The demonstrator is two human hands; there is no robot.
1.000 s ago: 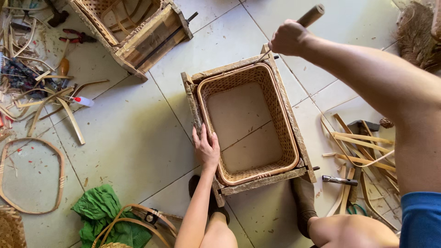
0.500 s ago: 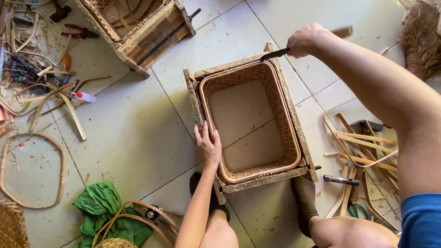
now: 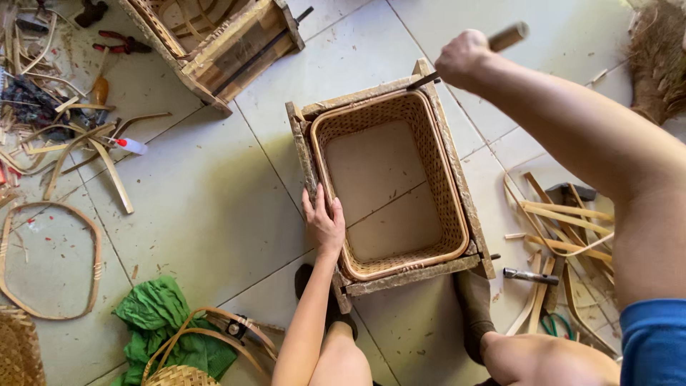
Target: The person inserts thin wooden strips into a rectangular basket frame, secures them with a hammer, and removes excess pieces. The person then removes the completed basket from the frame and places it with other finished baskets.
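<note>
On a pale tiled floor, the left hand (image 3: 323,221) presses flat and open on the near rim of a stiff, light-looking rectangular woven rattan basket in a rough wooden frame (image 3: 391,187), best gripped by its rails, while the right hand (image 3: 463,57) clenches a wooden-handled tool (image 3: 468,57) at its far corner.

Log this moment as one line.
left hand: flat on wooden frame rim | right hand: gripping wooden-handled tool at far corner | woven basket: seated inside frame
</note>
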